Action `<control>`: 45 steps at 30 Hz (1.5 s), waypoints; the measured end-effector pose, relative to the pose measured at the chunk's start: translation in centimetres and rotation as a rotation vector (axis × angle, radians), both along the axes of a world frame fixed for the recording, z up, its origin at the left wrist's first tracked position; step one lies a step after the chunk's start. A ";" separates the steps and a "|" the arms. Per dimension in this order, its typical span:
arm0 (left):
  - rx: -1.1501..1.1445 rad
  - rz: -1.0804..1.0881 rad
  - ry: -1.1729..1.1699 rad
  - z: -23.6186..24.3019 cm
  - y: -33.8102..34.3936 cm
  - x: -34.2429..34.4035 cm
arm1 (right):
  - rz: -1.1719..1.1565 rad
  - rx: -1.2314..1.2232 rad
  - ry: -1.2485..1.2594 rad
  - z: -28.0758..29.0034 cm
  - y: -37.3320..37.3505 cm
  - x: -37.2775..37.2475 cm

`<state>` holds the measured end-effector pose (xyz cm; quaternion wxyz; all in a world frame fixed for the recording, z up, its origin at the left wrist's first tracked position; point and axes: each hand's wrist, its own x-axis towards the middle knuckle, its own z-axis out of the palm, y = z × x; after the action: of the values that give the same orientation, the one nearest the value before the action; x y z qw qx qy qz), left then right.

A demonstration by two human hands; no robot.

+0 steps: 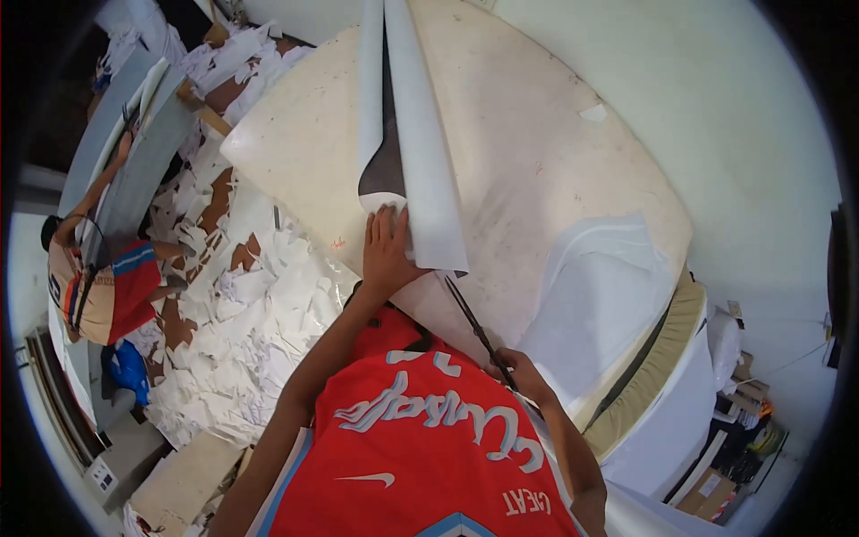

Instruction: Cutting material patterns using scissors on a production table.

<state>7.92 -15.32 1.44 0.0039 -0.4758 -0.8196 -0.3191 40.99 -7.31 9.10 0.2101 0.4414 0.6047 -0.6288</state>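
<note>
A long white sheet with a dark grey underside lies folded lengthwise on a large cream tabletop. Its dark face shows in the narrow gap between the folded sides. My left hand rests at the near end of the sheet, fingers stretched out over it and thumb out toward the corner. In my right hand is a pair of long dark scissors. Their tips point at the sheet's near corner, just short of it. Whether the blades are parted is too fine to tell.
White paper scraps cover the floor at left. There another person works at a grey curved panel. A translucent white sheet lies on the right of the cream tabletop. Cardboard boxes stand at lower right.
</note>
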 end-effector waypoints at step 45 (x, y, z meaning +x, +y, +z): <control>-0.288 -0.164 0.047 3.5 0.7 -1.4 | -0.094 0.140 0.094 -4.2 -0.6 -1.8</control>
<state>6.52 -14.62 4.97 -0.0710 -0.5439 -0.8151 -0.1865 39.23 -7.90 4.88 0.1205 0.4528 0.6349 -0.6143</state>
